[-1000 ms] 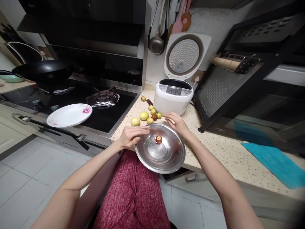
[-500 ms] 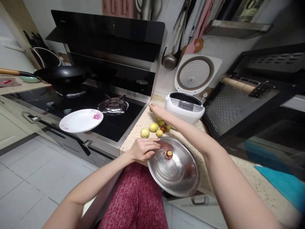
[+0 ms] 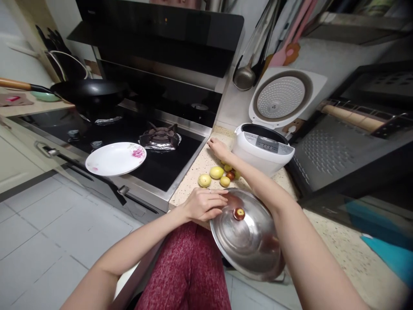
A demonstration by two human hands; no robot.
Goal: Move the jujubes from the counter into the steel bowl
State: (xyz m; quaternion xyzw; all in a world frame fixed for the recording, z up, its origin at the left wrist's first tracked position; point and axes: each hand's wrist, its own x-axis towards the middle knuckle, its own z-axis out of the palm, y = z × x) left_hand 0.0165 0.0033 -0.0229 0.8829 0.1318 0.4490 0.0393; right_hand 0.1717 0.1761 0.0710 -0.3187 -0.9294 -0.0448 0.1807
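Note:
A steel bowl (image 3: 248,245) sits at the front edge of the speckled counter (image 3: 325,232) with one reddish fruit (image 3: 239,213) inside. My left hand (image 3: 206,203) grips the bowl's left rim, fingers curled over it. My right hand (image 3: 218,148) reaches far across the counter beside the white rice cooker (image 3: 262,146), fingers closed over something small that I cannot make out. Several yellow-green and red fruits (image 3: 216,172) lie on the counter between the bowl and that hand.
A gas hob (image 3: 161,137) with a black wok (image 3: 90,92) lies to the left, and a white flowered plate (image 3: 115,158) rests on its front edge. The rice cooker's lid (image 3: 284,95) stands open. Utensils (image 3: 245,75) hang on the wall. A black rack (image 3: 348,142) and blue cloth (image 3: 390,254) lie right.
My right hand left the bowl's far rim and stretched out to the back of the counter by the rice cooker. The left hand stayed on the bowl. The view shifted.

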